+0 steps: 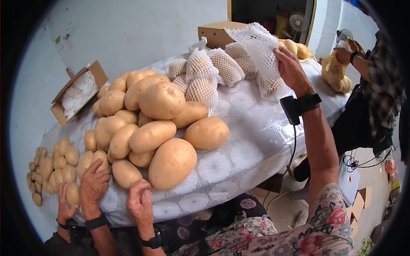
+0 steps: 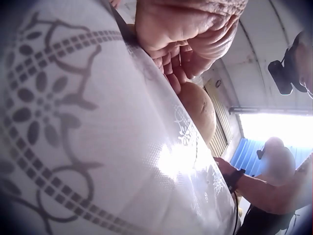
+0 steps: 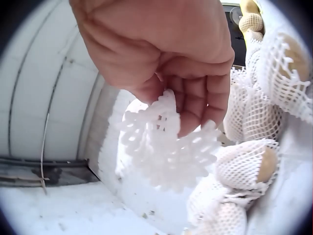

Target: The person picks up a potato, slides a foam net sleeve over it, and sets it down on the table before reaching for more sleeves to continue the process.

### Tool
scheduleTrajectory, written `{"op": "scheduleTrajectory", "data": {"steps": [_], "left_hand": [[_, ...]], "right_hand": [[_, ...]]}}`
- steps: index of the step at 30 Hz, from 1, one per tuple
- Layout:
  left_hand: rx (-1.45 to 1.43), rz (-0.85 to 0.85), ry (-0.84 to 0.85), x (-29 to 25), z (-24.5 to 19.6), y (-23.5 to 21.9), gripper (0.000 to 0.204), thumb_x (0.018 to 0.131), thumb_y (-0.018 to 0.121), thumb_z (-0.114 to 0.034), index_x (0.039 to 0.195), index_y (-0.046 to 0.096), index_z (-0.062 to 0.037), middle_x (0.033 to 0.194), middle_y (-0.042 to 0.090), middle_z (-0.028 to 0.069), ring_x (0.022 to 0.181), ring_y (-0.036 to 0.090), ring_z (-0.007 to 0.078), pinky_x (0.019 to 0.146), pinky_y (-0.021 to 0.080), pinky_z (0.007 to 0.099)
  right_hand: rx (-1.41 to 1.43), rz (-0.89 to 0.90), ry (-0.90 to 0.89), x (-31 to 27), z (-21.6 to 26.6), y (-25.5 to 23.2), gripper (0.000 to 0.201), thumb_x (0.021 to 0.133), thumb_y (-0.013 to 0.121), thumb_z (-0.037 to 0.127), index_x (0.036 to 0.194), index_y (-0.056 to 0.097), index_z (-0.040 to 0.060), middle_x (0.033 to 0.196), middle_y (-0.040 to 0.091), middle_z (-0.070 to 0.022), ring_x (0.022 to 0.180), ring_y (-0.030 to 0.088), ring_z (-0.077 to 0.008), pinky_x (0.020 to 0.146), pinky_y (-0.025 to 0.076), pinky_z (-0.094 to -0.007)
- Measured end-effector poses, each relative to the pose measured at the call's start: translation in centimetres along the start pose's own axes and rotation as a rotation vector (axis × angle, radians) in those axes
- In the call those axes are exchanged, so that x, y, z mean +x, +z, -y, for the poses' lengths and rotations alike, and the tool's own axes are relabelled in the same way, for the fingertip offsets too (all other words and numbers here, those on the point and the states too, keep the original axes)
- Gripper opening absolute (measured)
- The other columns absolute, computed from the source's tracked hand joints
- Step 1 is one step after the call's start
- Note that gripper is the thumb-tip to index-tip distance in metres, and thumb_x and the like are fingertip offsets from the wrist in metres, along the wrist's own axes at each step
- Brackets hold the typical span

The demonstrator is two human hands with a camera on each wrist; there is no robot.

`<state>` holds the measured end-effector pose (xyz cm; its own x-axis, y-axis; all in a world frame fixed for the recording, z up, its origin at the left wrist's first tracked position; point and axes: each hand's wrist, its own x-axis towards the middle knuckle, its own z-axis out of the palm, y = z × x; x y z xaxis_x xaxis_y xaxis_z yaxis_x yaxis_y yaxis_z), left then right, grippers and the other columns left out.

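My right hand (image 1: 292, 70) pinches a white foam net sleeve (image 1: 256, 45) by its edge, raised above the far side of the table. The right wrist view shows the thumb and fingers of the right hand (image 3: 166, 58) closed on the net's (image 3: 166, 152) gathered end. My left hand (image 1: 142, 205) rests at the near table edge, fingers loosely curled and holding nothing, beside a large potato (image 1: 173, 164). In the left wrist view the left hand (image 2: 188, 34) lies just above a potato (image 2: 199, 110); whether they touch is unclear.
A potato pile (image 1: 121, 115) covers the table's left half. Netted potatoes (image 1: 200, 77) lie at the back by a cardboard box (image 1: 213, 34). An open box of nets (image 1: 79, 94) stands far left. Another person's hands (image 1: 94, 185) are at left; someone at right holds a yellow net bag (image 1: 335, 74).
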<state>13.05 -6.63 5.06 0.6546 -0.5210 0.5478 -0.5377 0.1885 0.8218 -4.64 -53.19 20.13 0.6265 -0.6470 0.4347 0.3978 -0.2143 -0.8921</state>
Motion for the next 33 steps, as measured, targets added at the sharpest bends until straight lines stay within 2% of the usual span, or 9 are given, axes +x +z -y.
{"op": "scheduleTrajectory", "data": {"steps": [6, 10, 15, 18, 21, 23, 28, 31, 33], "left_hand": [[-0.098, -0.07, -0.02, -0.2, -0.4, 0.5, 0.02, 0.09, 0.055, -0.018, 0.096, 0.054, 0.001, 0.086, 0.057, 0.0087, 0.073, 0.056, 0.0143, 0.07, 0.047, 0.0263], [-0.299, -0.187, -0.079, -1.9, -2.7, 1.1, 0.037, 0.088, 0.058, -0.036, 0.094, 0.053, 0.0005, 0.079, 0.057, 0.0085, 0.069, 0.056, 0.0144, 0.063, 0.047, 0.0271], [-0.455, 0.016, -0.184, -3.6, -7.0, 2.9, 0.075, 0.083, 0.055, -0.056, 0.123, 0.038, 0.0049, 0.117, 0.049, 0.0153, 0.094, 0.055, 0.0187, 0.074, 0.05, 0.0293], [-0.567, 0.179, -0.404, -5.4, -8.0, 3.5, 0.072, 0.08, 0.061, -0.054, 0.119, 0.044, 0.0042, 0.106, 0.055, 0.0087, 0.092, 0.054, 0.0111, 0.077, 0.046, 0.0242], [-0.358, 0.205, -0.38, -7.2, -7.7, 3.6, 0.039, 0.087, 0.063, -0.029, 0.107, 0.053, 0.004, 0.089, 0.057, 0.0015, 0.08, 0.05, 0.0044, 0.069, 0.041, 0.018], [-0.371, 0.153, -0.397, -7.8, -7.7, 2.9, 0.032, 0.088, 0.062, -0.023, 0.105, 0.054, 0.0034, 0.086, 0.058, 0.0002, 0.079, 0.05, 0.0034, 0.069, 0.041, 0.0179], [-0.47, -0.116, -0.336, -9.0, -7.4, 2.2, 0.029, 0.087, 0.064, -0.024, 0.097, 0.055, 0.0015, 0.077, 0.058, -0.0016, 0.068, 0.048, 0.0021, 0.061, 0.04, 0.0173], [-0.153, -0.105, -0.265, -9.4, -7.8, 2.5, 0.027, 0.084, 0.069, -0.024, 0.082, 0.054, -0.001, 0.067, 0.053, -0.0046, 0.064, 0.044, 0.0024, 0.055, 0.039, 0.0193], [0.006, -0.042, -0.216, -9.4, -9.1, 3.3, 0.027, 0.082, 0.071, -0.022, 0.08, 0.054, -0.0014, 0.066, 0.052, -0.0038, 0.063, 0.044, 0.0032, 0.054, 0.038, 0.021]], "right_hand": [[0.166, 0.151, 0.053, -7.3, 3.0, 5.8, 0.034, 0.09, 0.048, 0.016, 0.118, 0.048, -0.0033, 0.107, 0.06, -0.0095, 0.093, 0.061, -0.0164, 0.083, 0.05, -0.0281], [0.283, 0.346, 0.291, -14.9, 2.1, 10.8, 0.03, 0.088, 0.05, 0.01, 0.115, 0.051, -0.0037, 0.101, 0.062, -0.0074, 0.088, 0.062, -0.0113, 0.08, 0.05, -0.0247], [0.195, 0.597, 0.454, -22.0, -0.6, 16.1, 0.031, 0.09, 0.058, 0.022, 0.109, 0.055, -0.0031, 0.095, 0.061, -0.0028, 0.085, 0.055, -0.0068, 0.076, 0.045, -0.0211], [0.294, 0.601, 0.461, -23.8, -1.7, 17.3, 0.031, 0.09, 0.058, 0.022, 0.108, 0.055, -0.0034, 0.094, 0.061, -0.0024, 0.085, 0.055, -0.0069, 0.076, 0.045, -0.0211], [0.175, 0.571, 0.463, -24.7, -2.3, 17.8, 0.031, 0.09, 0.059, 0.025, 0.107, 0.055, -0.0006, 0.091, 0.06, -0.0019, 0.082, 0.054, -0.0059, 0.072, 0.044, -0.0203], [0.014, 0.613, 0.453, -24.6, -2.0, 17.5, 0.029, 0.089, 0.06, 0.025, 0.105, 0.055, 0.0012, 0.088, 0.059, -0.0018, 0.079, 0.053, -0.0063, 0.071, 0.043, -0.0201], [-0.207, 0.196, -0.045, -26.5, -1.3, 18.6, 0.022, 0.086, 0.061, 0.02, 0.094, 0.055, -0.0003, 0.078, 0.057, -0.0018, 0.072, 0.052, -0.0073, 0.066, 0.042, -0.0214], [0.008, 0.592, 0.111, -27.6, 0.4, 19.5, 0.027, 0.08, 0.067, 0.023, 0.086, 0.055, 0.0001, 0.07, 0.057, -0.0011, 0.062, 0.053, -0.0087, 0.057, 0.043, -0.0236], [-0.249, 0.75, 0.049, -28.5, 0.1, 21.5, 0.026, 0.078, 0.069, 0.02, 0.087, 0.055, 0.0001, 0.069, 0.057, -0.0033, 0.061, 0.054, -0.0098, 0.054, 0.044, -0.0263]]}}
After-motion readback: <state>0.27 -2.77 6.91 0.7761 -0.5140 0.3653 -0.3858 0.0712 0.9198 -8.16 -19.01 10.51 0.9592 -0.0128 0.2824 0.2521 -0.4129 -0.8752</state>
